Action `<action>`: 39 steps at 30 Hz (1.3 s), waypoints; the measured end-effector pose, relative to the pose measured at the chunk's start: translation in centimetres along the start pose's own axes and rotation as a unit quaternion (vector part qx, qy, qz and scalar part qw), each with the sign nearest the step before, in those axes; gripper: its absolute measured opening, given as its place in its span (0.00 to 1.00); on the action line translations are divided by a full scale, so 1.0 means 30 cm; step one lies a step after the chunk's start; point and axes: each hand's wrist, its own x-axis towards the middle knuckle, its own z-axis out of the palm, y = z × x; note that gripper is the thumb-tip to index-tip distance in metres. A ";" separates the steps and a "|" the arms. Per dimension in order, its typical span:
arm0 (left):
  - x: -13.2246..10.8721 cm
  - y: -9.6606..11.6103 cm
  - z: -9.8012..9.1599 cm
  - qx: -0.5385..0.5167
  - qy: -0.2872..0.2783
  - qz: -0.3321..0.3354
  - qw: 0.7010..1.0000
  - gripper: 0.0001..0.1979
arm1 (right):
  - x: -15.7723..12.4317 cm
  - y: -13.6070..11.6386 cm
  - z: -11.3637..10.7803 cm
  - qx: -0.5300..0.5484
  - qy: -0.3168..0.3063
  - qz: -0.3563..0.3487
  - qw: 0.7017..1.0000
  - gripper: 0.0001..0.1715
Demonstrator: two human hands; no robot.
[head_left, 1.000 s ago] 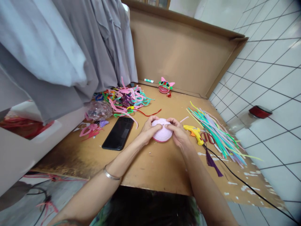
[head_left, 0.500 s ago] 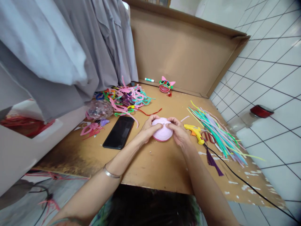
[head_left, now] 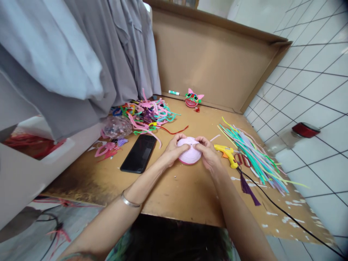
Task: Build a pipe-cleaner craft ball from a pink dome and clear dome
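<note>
Between my two hands is a round disc of coiled pale-lilac pipe cleaner (head_left: 189, 155), with a darker pink edge along its near side. My left hand (head_left: 174, 150) grips its left side, thumb pressed on top near the centre. From the right, my right hand (head_left: 207, 152) holds it the same way, both thumbs almost meeting at the middle of the coil. The fingers under the disc are hidden. Just right of my right hand lies a yellow hot glue gun (head_left: 228, 154), with red-handled scissors (head_left: 243, 160) beside it.
A black phone (head_left: 138, 153) lies left of my hands, below a heap of colourful pipe cleaners (head_left: 152, 112). Straight pipe cleaners (head_left: 252, 152) and a purple tassel (head_left: 248, 189) lie right. A black cord (head_left: 282, 214) crosses the near right. A decorated face ornament (head_left: 192, 99) stands at the back.
Both hands keep the same hold on the lilac disc. The whole view has shifted very slightly; nothing on the table has visibly moved.
</note>
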 end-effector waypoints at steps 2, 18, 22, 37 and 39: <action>0.000 0.001 0.000 0.004 -0.001 0.001 1.000 0.20 | 0.000 0.000 -0.001 -0.004 0.001 -0.004 1.000 0.18; 0.005 -0.009 -0.007 0.004 -0.005 0.011 1.000 0.20 | 0.002 0.003 -0.002 -0.005 0.003 -0.002 1.000 0.19; 0.004 -0.010 -0.007 0.002 0.000 0.008 1.000 0.19 | 0.004 0.005 -0.003 -0.002 0.003 -0.002 1.000 0.19; 0.005 -0.008 -0.008 0.005 0.002 0.006 1.000 0.20 | 0.006 0.020 -0.005 0.019 -0.002 -0.008 1.000 0.18; 0.007 -0.007 -0.011 0.004 0.002 0.002 1.000 0.20 | 0.003 0.018 -0.001 0.025 -0.002 -0.007 1.000 0.18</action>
